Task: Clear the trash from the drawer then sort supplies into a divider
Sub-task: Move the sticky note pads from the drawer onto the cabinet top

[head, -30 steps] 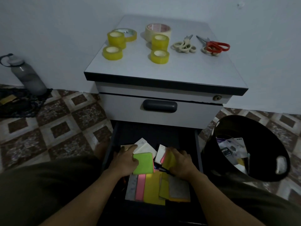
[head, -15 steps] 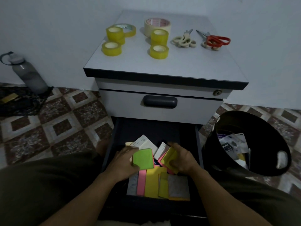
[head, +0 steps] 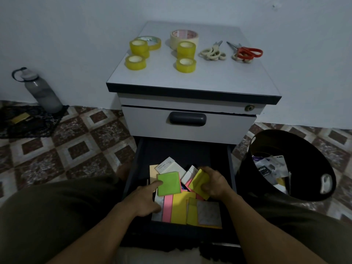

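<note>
The dark lower drawer [head: 133, 180] of a grey cabinet stands pulled out, holding a heap of sticky-note pads in pink, yellow, orange and white. My left hand [head: 142, 199] holds a green pad [head: 169, 183] by its left edge, thumb on top. My right hand [head: 214, 183] grips a yellow pad [head: 198, 182], tilted on edge above the heap. A black trash bin [head: 304, 141] to the right of the drawer holds plastic wrappers and paper.
On the cabinet top [head: 209, 79] lie several yellow tape rolls [head: 185, 64], a wide beige tape roll [head: 184, 37], cream scissors [head: 213, 52] and red scissors [head: 245, 52]. The upper drawer [head: 188, 119] is closed. A grey bottle [head: 41, 92] stands on the patterned floor at left.
Both hands have lifted slightly with their pads; the yellow pad has tilted more upright in my right hand, and the green pad has shifted a little up and right.
</note>
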A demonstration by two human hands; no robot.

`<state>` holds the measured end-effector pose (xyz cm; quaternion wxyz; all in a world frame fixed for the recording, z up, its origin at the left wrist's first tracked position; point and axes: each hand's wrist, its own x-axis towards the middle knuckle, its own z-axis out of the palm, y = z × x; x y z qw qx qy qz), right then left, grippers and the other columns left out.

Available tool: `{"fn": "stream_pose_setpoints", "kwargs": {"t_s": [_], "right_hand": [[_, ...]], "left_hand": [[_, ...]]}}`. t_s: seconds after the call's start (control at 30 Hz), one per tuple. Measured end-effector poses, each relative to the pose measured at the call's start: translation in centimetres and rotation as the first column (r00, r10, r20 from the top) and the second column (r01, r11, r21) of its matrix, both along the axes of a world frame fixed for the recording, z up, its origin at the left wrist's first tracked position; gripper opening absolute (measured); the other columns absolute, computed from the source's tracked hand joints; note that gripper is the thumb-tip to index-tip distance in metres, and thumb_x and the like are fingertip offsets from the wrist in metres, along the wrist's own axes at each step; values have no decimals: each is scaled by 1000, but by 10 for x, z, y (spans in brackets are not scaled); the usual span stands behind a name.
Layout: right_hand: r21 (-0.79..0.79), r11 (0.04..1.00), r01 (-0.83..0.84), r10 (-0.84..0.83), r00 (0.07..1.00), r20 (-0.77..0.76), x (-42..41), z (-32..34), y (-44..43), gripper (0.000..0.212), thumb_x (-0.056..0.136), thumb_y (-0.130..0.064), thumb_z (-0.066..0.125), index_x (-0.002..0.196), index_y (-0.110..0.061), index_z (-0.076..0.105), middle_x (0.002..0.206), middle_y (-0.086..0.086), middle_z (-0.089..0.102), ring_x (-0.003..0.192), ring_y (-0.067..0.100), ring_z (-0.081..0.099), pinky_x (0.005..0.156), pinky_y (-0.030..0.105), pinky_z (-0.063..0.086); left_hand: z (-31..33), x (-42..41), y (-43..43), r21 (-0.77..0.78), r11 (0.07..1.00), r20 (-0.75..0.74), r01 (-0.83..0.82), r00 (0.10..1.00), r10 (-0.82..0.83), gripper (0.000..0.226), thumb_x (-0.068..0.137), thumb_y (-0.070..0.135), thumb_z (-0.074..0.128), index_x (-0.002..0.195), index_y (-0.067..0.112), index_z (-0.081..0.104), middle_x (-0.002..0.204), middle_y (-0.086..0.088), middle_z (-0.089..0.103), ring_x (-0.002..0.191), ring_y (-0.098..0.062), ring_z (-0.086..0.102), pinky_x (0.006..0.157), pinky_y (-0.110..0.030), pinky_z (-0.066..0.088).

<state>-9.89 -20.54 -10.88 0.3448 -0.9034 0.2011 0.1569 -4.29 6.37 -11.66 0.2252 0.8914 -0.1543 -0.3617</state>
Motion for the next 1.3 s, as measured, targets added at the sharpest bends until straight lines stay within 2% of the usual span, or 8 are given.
{"fn": "stream_pose_setpoints", "kwargs": {"t_s": [0.2, 0.37, 0.5, 0.73, 0.93, 1.1, 1.17, 1.3], "right_hand": [[46, 998, 43, -45, 998, 40, -2, 3, 2, 63, 84, 4, 56, 141, -20, 49, 131, 9, 58, 119, 27, 55, 89, 27, 46], [117, 986, 121, -127, 991, 51, -9, 4, 2, 63, 83, 6, 54, 139, -21, 51, 125, 8, 59, 115, 27, 57, 86, 29, 48], [185, 966, 178, -193, 979, 64, -14, 5, 1, 61, 81, 9, 52, 135, -18, 53, 114, 6, 61, 109, 25, 59, 88, 36, 51], [259, 938, 232, -264, 960, 96, -16, 7, 6, 54, 84, 13, 47, 130, -15, 56, 105, 0, 58, 102, 20, 58, 73, 22, 46], [218, 929, 297, -339, 922, 186, -9, 15, 5, 44, 84, 6, 47, 118, -20, 58, 97, 1, 61, 97, 25, 60, 79, 40, 53], [163, 986, -29, 62, 978, -198, -8, 34, 0, 49, 86, -1, 54, 132, -18, 55, 123, 9, 58, 99, 19, 59, 67, 17, 48], [39, 983, -178, 180, 921, -345, -11, 35, 2, 54, 86, -6, 53, 139, -17, 51, 139, 11, 50, 122, 28, 53, 83, 24, 48], [-11, 966, -258, 233, 888, -397, -18, 35, 10, 41, 89, -12, 51, 128, -21, 53, 136, 8, 50, 121, 28, 51, 90, 33, 49]], "left_hand": [[5, -9, -2, -154, 988, -76, 3, 997, -15, 87, 73, 30, 79, 142, 55, 32, 102, 9, 61, 90, -7, 63, 84, -26, 53], [1, -14, -7, -218, 976, -74, -3, 997, -14, 55, 75, 27, 76, 118, 51, 50, 92, -8, 67, 82, -21, 66, 82, -42, 56], [2, -16, -17, -277, 961, -114, -26, 993, -6, 31, 80, 21, 76, 102, 39, 62, 87, 1, 56, 77, -9, 55, 74, -28, 50], [-5, -18, -36, -343, 939, -194, -33, 980, -37, 42, 80, 22, 75, 107, 53, 66, 139, 7, 47, 116, -8, 54, 90, -19, 48], [-14, -18, -37, -364, 927, -178, -93, 984, 28, 45, 80, 0, 67, 109, 34, 69, 128, 5, 51, 97, -3, 56, 65, -10, 45], [-15, -12, -27, -329, 939, -161, -105, 985, 54, 50, 79, -5, 60, 104, 38, 68, 123, 4, 52, 100, -12, 59, 68, -24, 51], [-15, -8, -22, -323, 940, -153, -108, 986, 61, 51, 79, -8, 58, 105, 36, 67, 122, 1, 54, 102, -17, 60, 70, -26, 50], [-13, -6, -16, -315, 941, -150, -123, 986, 78, 51, 79, -10, 56, 107, 30, 67, 120, 0, 53, 101, -22, 61, 75, -39, 55]]}}
